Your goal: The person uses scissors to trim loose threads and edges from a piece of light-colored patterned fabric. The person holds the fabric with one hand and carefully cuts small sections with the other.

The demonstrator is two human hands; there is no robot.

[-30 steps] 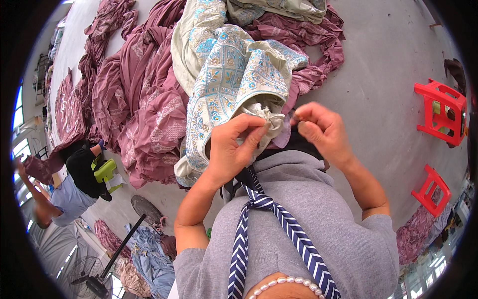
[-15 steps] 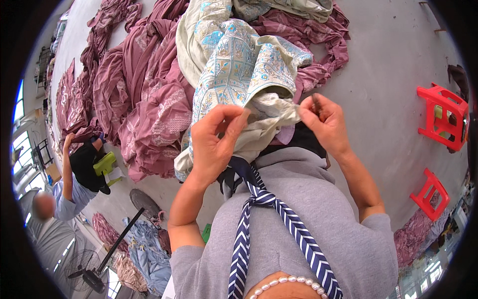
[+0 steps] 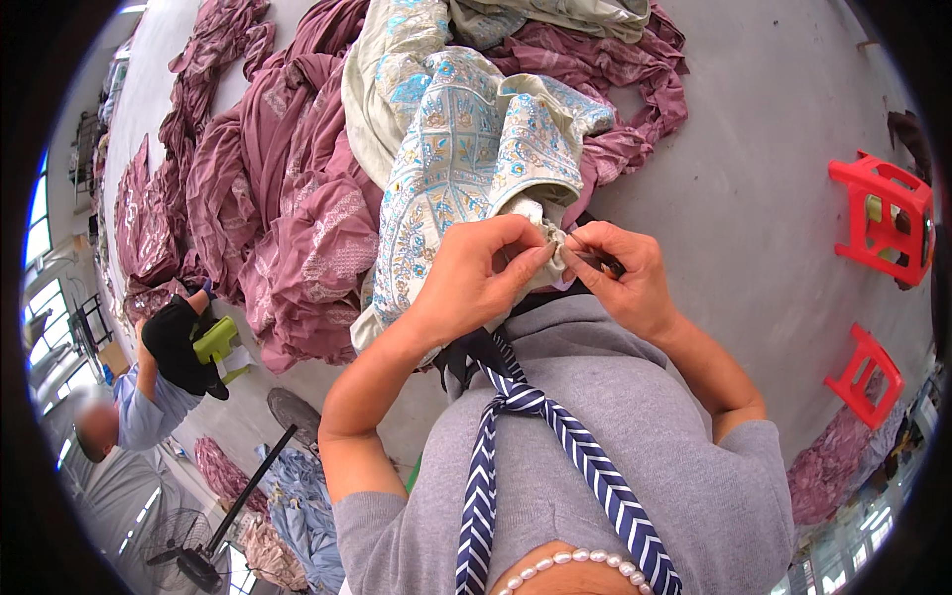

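Observation:
Across my lap lies a cream garment (image 3: 451, 134) with blue and gold patterning. One end of it, perhaps a cuff or hem, is folded so that its pale inner side shows. My left hand (image 3: 486, 270) pinches this gathered edge between thumb and finger. Right beside it, the thumb and forefinger of my right hand (image 3: 627, 280) close on the same edge, the fingertips of both hands almost touching. A small dark tool (image 3: 613, 266) sits in the curled fingers of my right hand; most of it is hidden, so its kind is unclear.
Mauve printed cloth (image 3: 307, 218) is heaped to the left and beyond. Two red plastic stools (image 3: 883, 213) stand at right. At left a person (image 3: 149, 397) sits by a green stool (image 3: 220, 347). A fan (image 3: 193, 565) and blue cloth (image 3: 302, 516) are lower left.
My left hand has moved right and my right hand slightly left and down, bringing their fingertips together at the cloth edge. The seated person at left has lowered an arm.

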